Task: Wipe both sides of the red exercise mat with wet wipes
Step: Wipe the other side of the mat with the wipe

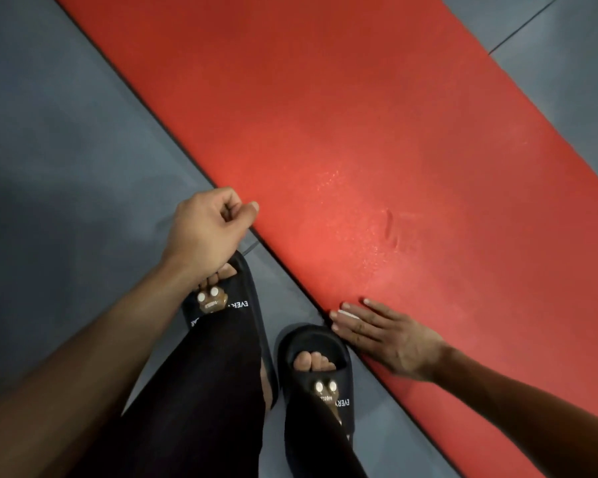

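The red exercise mat lies flat and diagonal across the grey floor, with faint wet speckles and a small dent near its middle. My left hand is curled at the mat's near edge; the thumb tip rests on the edge and the fingers are tucked in, as if pinching it. My right hand lies flat, palm down, on the mat just inside the same edge. A thin white strip of wet wipe shows under its fingertips; the rest of the wipe is hidden beneath the hand.
My two feet in black slides stand on the grey tiled floor right beside the mat's near edge, between my arms. A dark tile seam crosses the floor at the top right.
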`<state>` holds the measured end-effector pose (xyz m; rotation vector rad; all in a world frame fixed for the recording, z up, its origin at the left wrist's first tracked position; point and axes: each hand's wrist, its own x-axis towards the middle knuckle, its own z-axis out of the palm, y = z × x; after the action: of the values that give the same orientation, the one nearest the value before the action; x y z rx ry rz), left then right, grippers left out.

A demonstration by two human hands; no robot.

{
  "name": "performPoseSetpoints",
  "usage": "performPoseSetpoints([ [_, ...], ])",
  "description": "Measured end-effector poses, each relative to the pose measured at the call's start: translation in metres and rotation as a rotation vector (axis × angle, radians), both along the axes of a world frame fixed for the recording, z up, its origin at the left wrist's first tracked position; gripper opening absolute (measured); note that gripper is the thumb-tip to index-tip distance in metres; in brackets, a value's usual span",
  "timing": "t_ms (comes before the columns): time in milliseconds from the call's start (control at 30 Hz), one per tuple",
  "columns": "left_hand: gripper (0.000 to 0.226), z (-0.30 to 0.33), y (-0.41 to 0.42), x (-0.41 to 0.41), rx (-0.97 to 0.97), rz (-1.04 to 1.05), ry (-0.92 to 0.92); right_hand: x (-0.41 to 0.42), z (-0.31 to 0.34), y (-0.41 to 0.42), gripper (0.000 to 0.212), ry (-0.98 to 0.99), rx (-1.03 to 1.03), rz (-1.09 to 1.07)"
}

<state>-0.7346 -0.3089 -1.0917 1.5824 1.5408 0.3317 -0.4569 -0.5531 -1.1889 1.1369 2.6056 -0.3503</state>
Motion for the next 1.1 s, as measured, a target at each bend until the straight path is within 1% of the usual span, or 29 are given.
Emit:
performPoseSetpoints([
  [100, 0.039, -0.014, -0.007, 0.000, -0.052, 0.120, -0.031, -0.001, -0.002, 0.044, 0.074, -0.001, -0.008, 0.094],
  [233, 0.040, -0.021, -0.014, -0.012, -0.115, 0.131, -0.036, -0.046, -0.017, 0.140, 0.058, 0.096, 0.009, 0.144],
  [333, 0.038, -0.021, -0.015, -0.019, -0.109, 0.150, -0.004, -0.087, -0.021, 0.214, 0.055, 0.146, 0.078, 0.057],
  [400, 0.037, -0.021, -0.017, -0.024, -0.110, 0.157, 0.027, -0.100, -0.016, 0.233, 0.056, 0.158, 0.107, -0.043],
  [467, 0.037, -0.021, -0.019, -0.028, -0.139, 0.167, 0.008, -0.098, -0.013, 0.212, 0.058, 0.170, 0.067, -0.129],
  [567, 0.036, -0.022, -0.016, -0.033, -0.163, 0.175, -0.006, -0.071, -0.007, 0.132, 0.060, 0.182, -0.010, -0.184],
  [667, 0.037, -0.023, -0.018, -0.032, -0.149, 0.147, 0.004, -0.039, -0.002, 0.063, 0.063, 0.182, -0.038, -0.293],
  [767, 0.037, -0.025, -0.022, -0.028, -0.141, 0.066, 0.027, -0.024, 0.004, 0.034, 0.062, 0.168, -0.094, -0.362],
  [800, 0.037, -0.024, -0.024, -0.028, -0.123, 0.028, 0.046, -0.018, 0.004, 0.031, 0.061, 0.166, -0.080, -0.385],
  [833, 0.037, -0.024, -0.025, -0.028, -0.107, 0.000, 0.062, -0.010, 0.004, 0.031, 0.061, 0.161, -0.059, -0.450],
  [867, 0.036, -0.024, -0.026, -0.028, -0.088, -0.020, 0.074, -0.001, 0.003, 0.032, 0.060, 0.155, -0.034, -0.563],
  [933, 0.036, -0.026, -0.028, -0.026, -0.051, -0.060, 0.095, 0.012, 0.004, 0.031, 0.061, 0.129, 0.020, -0.895],
  [967, 0.037, -0.026, -0.028, -0.025, -0.040, -0.070, 0.099, 0.010, 0.003, 0.033, 0.062, 0.135, 0.035, -1.027],
  [1000, 0.038, -0.026, -0.031, -0.023, -0.036, -0.094, 0.100, 0.001, 0.002, 0.028, 0.064, 0.153, 0.030, -1.085],
  [1033, 0.039, -0.026, -0.033, -0.019, -0.025, -0.127, 0.104, -0.012, 0.001, 0.024, 0.065, 0.174, 0.010, -1.035],
  [1100, 0.039, -0.025, -0.035, -0.013, -0.001, -0.207, 0.116, -0.033, 0.001, 0.011, 0.066, 0.193, -0.070, -0.719],
])
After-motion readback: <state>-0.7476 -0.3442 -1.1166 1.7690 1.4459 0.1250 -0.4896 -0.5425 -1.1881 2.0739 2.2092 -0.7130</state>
